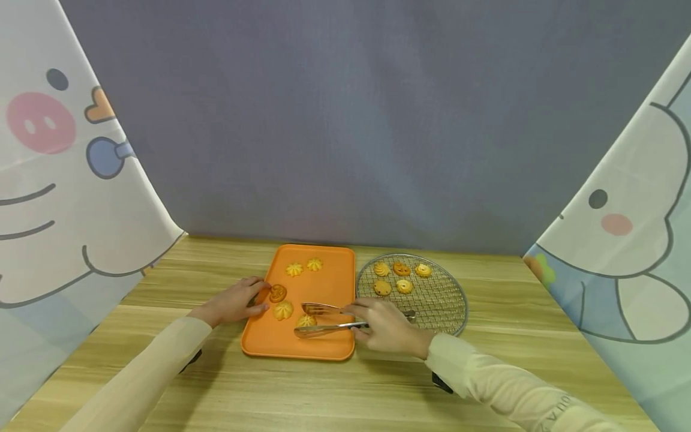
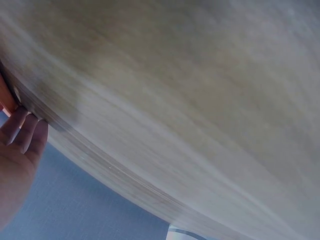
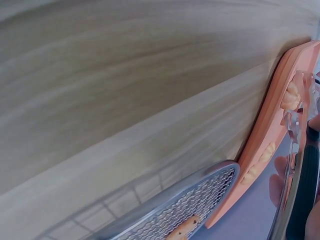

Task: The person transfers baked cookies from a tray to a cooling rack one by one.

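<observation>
My left hand (image 1: 229, 305) holds the left rim of an orange tray (image 1: 335, 288); its thumb and index fingertip lie over the edge. In the left wrist view, its other fingers (image 2: 35, 137) reach the tray's outer side. My right hand (image 1: 385, 324) grips metal tongs (image 1: 332, 328) over the tray. The spread tong ends lie either side of a yellow flower-shaped cookie (image 1: 306, 320); contact with it cannot be told. Nearby on the tray are another yellow cookie (image 1: 283, 310) and a brown pretzel-like cookie (image 1: 278, 293). Dark grips (image 3: 305, 185) on the tongs show in the right wrist view.
Two small yellow cookies (image 1: 294, 269) lie at the tray's far end. A round wire rack (image 1: 437, 306) stands right beside the tray. Several assorted cookies (image 1: 382, 288) sit on its left and far part. The wooden table (image 1: 518, 324) ends at a grey cloth wall (image 1: 345, 132).
</observation>
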`<state>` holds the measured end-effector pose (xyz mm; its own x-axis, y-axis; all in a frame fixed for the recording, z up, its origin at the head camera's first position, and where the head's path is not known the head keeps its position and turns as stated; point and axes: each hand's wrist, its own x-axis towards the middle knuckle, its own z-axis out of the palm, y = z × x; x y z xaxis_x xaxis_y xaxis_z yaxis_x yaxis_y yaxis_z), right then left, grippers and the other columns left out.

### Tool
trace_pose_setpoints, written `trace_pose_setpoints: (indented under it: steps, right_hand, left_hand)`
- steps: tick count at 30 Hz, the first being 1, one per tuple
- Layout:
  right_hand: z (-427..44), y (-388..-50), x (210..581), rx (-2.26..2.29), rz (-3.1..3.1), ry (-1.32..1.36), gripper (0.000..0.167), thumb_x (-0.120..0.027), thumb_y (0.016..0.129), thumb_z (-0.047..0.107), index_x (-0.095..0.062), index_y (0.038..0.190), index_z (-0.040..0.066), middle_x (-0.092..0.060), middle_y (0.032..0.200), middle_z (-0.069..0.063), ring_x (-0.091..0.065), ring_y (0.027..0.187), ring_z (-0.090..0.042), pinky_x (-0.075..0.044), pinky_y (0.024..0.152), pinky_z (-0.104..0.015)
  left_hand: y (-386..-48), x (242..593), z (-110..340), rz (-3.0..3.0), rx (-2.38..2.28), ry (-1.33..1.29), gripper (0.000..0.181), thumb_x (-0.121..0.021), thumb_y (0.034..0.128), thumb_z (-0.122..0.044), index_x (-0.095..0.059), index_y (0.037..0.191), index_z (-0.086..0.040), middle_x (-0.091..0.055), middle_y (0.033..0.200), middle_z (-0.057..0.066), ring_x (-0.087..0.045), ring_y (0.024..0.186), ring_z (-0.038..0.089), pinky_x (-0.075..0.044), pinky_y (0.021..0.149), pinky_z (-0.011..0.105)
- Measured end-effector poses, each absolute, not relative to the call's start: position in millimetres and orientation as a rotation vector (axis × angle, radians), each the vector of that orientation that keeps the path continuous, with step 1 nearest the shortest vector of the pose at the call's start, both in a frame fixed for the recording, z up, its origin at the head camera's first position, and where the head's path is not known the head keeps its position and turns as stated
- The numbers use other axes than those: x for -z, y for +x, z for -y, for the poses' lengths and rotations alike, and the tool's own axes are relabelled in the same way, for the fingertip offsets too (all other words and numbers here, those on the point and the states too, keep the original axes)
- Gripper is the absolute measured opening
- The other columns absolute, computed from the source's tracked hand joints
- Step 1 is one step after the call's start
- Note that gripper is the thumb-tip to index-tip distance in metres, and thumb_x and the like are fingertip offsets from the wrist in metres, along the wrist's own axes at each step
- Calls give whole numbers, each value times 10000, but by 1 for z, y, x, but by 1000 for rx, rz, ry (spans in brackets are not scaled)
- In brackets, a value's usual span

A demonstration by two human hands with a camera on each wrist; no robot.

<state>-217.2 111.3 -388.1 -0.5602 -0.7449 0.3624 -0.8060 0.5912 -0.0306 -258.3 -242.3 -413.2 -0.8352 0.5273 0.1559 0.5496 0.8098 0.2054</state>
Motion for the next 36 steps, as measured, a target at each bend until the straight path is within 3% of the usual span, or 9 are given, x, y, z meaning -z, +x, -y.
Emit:
trace_pose_setpoints:
  steps: [10, 36]
  right_hand:
    - [-105, -220, 389, -368, 2545, 1273, 402, -650, 766, 210, -624, 1157, 121, -639, 1084, -17, -615, 861, -115, -502, 664, -175]
    - [-103, -223, 392, -365, 2519, 1281, 353, -641, 790, 199, -642, 1134, 123, -649, 1072, -6, -623, 887, -106, -524, 702, -227]
  left_hand:
    - [-259, 414, 242, 2906, 389, -865, 456, -603, 877, -318, -523, 1217, -25, -487, 1246, 265, -473, 1132, 448, -406, 905, 562]
    - [-258, 413, 243, 2908, 413, -853, 463, -613, 869, -303, -521, 1213, -7, -479, 1253, 256, -471, 1138, 438, -399, 920, 556]
